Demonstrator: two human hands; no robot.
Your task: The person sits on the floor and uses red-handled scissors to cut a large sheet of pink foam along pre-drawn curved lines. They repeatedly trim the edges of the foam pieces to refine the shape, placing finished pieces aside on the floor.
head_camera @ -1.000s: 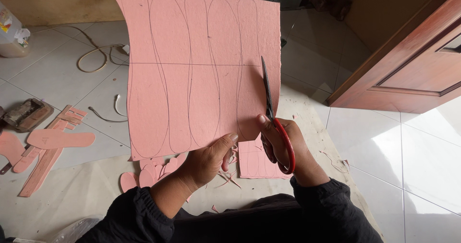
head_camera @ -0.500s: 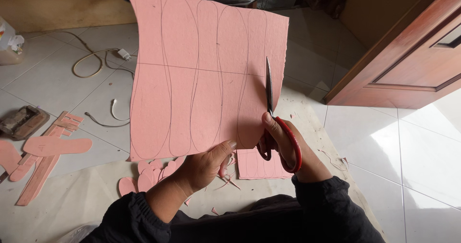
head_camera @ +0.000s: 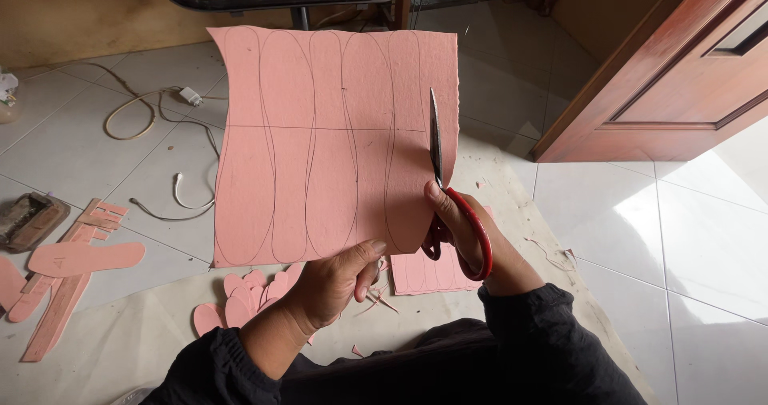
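Observation:
A large pink sheet [head_camera: 320, 141] marked with pencilled sole outlines is held up in front of me. My left hand [head_camera: 336, 281] pinches its bottom edge near the middle. My right hand [head_camera: 464, 233] grips red-handled scissors [head_camera: 448, 205], whose blades point upward into the sheet along a drawn line near its right side. A narrow strip of the sheet stands to the right of the blades.
Cut pink sole shapes [head_camera: 240, 301] lie on the floor below the sheet, with a sole template and strips [head_camera: 72, 261] at left. A smaller pink piece [head_camera: 432, 273] lies under my right hand. A white cable [head_camera: 152, 113], a dark tool [head_camera: 28, 217] and a wooden door [head_camera: 664, 77] surround the spot.
The sheet has shifted right and upward in view, and the scissor blades have advanced farther up the drawn line. Both hands keep their hold.

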